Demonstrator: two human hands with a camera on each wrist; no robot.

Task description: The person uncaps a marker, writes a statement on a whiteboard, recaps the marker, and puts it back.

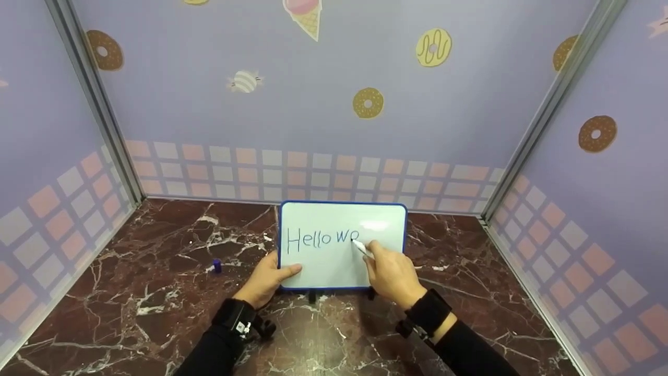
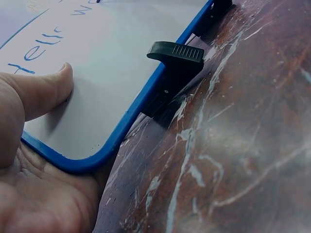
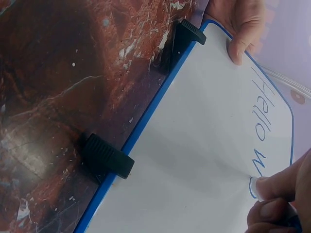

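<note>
A small whiteboard point(image 1: 326, 269) with a blue frame stands tilted back on the table, held up by black feet point(image 2: 177, 53) at its lower edge. Blue handwriting point(image 1: 309, 240) across its upper half reads "Hello wo". My left hand point(image 1: 266, 279) grips the board's lower left side, thumb on the white face and the other fingers behind. A white marker point(image 1: 362, 248) is pinched in my right hand point(image 1: 394, 271), its dark tip touching the board at the letter "o". In the right wrist view, fingers point(image 3: 277, 187) hide most of the marker.
A blue marker cap point(image 1: 217, 266) lies on the dark red marbled table point(image 1: 172, 308), left of the board. Purple patterned walls point(image 1: 313, 120) close off the back and both sides. Black camera bands point(image 1: 429, 313) are strapped round both wrists.
</note>
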